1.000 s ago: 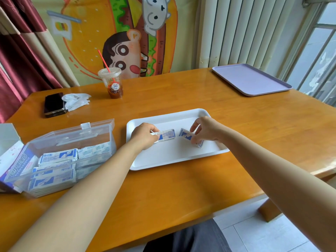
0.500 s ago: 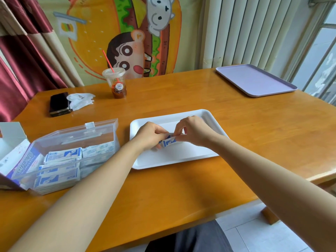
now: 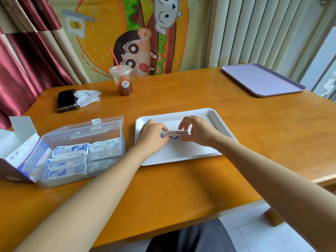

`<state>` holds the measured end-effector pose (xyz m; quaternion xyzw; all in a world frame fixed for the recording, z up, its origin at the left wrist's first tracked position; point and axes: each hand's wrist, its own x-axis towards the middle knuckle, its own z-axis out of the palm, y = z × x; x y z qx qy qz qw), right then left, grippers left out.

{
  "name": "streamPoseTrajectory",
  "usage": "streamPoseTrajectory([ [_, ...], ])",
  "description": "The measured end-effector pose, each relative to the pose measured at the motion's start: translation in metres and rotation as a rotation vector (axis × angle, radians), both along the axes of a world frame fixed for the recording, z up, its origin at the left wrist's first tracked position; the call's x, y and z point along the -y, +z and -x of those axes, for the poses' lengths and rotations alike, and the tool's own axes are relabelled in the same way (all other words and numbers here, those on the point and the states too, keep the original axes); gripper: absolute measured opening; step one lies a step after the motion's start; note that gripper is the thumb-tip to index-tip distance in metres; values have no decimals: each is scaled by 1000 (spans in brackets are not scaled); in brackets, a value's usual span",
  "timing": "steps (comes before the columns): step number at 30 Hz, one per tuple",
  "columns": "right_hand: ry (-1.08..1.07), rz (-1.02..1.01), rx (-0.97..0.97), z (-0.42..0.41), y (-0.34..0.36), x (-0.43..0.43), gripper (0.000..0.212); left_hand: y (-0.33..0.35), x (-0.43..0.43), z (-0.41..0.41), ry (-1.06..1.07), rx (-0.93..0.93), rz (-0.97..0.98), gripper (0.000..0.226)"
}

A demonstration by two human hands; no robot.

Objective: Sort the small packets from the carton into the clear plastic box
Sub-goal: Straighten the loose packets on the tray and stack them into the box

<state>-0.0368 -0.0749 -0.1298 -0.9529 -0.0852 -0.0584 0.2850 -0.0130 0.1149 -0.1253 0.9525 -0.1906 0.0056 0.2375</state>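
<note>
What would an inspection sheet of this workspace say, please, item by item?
Surface: wooden table, glossy, with a white tray in front of the person.
Job's things: packet stack held over the white tray; clear plastic box, lid open, holding sorted packets; open carton to its left.
Clutter: phone, crumpled tissue, lidded drink cup with straw, lilac tray.
Grippers: left hand and right hand each pinch an end of the packet stack.
Cables: nothing seen.
Surroundings: red curtain, cartoon poster, vertical blinds, window.
</note>
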Motion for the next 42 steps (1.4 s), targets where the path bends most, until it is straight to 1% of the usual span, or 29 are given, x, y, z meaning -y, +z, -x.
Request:
streamPoseTrajectory([
  [4,-13,-66,-62,1,-3,2,14,-2,2,0,21,-10,23,18],
  [10,-35,-116,-85,0,-6,2,10,-7,6,0,4,-43,72,15],
  [14,-66,-180,-69,2,1,5,10,-3,5,-1,7,-54,109,8],
  [17,-50,-275,-68,5,12,6,8,10,3,2,17,-48,142,7],
  [19,-33,-351,-33,9,22,3,7,24,-3,8,29,-40,171,7],
  [21,-33,-430,-15,12,33,-1,10,38,-9,12,21,-22,211,8],
  [25,38,-567,-52,15,51,-24,15,69,-39,23,8,44,224,10],
  [28,115,-658,-44,14,62,-53,10,87,-72,29,64,55,220,9],
  [30,153,-627,-27,13,68,-75,9,93,-98,32,106,36,229,7],
  [32,176,-567,-16,11,74,-97,11,97,-123,34,147,-6,253,7],
  [37,259,-423,-2,1,80,-159,14,94,-184,44,253,-97,276,14],
  [39,297,-313,23,-2,79,-180,18,90,-202,47,289,-118,234,18],
  [42,345,-152,29,-2,81,-206,18,88,-218,51,336,-131,60,15],
])
